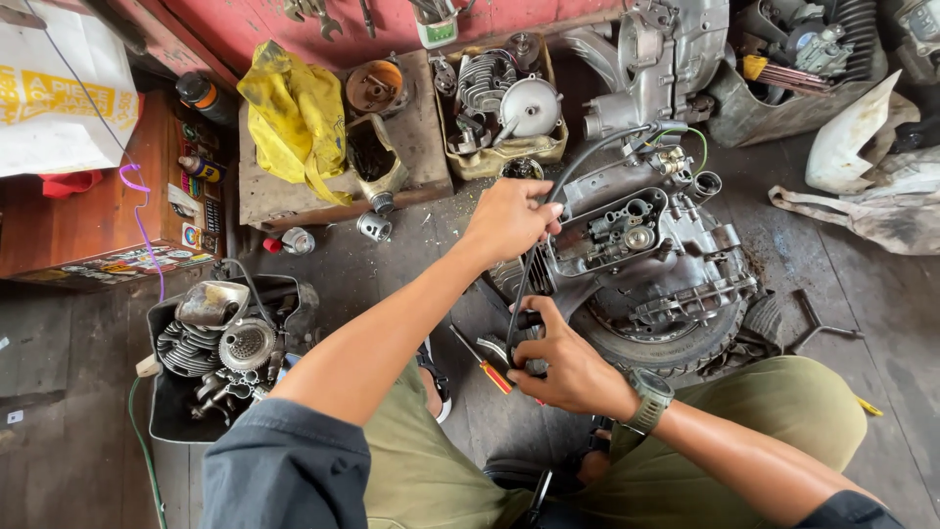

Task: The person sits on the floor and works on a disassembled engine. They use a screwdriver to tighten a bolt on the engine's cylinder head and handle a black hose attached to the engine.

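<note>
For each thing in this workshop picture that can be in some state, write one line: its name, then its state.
Left hand: closed around the black cable.
Right hand: gripping the black cable lower down.
Black cable: bent in an arc, held at two places.
Engine casing: opened, insides exposed, lying on the floor.
Screwdriver: lying loose on the floor.
Yellow cloth: crumpled on the wooden board.
Black tray: filled with engine parts.

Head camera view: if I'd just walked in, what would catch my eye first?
Probably the grimy grey engine block lying on the floor at centre right, with both hands at it. The left hand and right hand grip a black cable that arcs up over it. At upper left, a crumpled yellow rag stands out.
</note>
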